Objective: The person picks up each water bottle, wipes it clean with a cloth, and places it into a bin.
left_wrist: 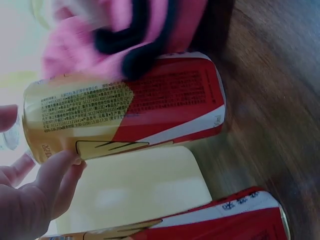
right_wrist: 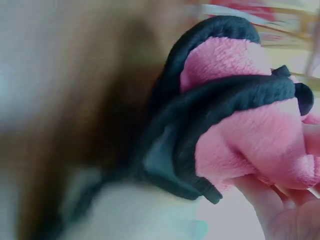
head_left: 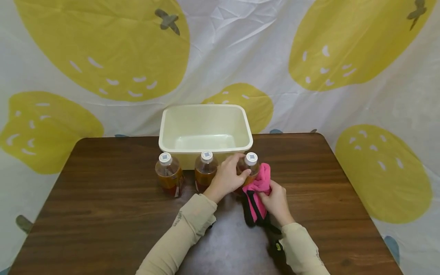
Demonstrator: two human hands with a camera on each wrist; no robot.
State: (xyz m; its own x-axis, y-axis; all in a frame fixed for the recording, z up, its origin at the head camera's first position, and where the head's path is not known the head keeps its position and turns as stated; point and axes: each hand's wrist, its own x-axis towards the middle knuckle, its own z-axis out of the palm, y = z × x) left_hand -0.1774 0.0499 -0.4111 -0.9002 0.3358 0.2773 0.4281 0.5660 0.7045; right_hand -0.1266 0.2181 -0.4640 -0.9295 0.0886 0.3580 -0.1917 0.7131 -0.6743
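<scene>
My left hand point(head_left: 227, 175) grips the upper part of the rightmost bottle point(head_left: 252, 166), which has a white cap and stands upright. In the left wrist view, its red and gold label point(left_wrist: 165, 105) with small print faces the camera, fingertips at the shoulder end. With my right hand point(head_left: 277, 200) I hold a bunched pink cloth point(head_left: 260, 185) with black edging against the right side of this bottle. The right wrist view shows the fleecy cloth point(right_wrist: 250, 135) folded over, with fingers point(right_wrist: 265, 200) underneath it.
Two similar bottles stand to the left, a middle bottle point(head_left: 204, 176) close to my left hand and another bottle point(head_left: 169, 176) farther out. Behind them is a cream plastic basin point(head_left: 206, 151) at the back of the dark wooden table point(head_left: 113, 198). A lemon-print curtain point(head_left: 233, 46) hangs behind.
</scene>
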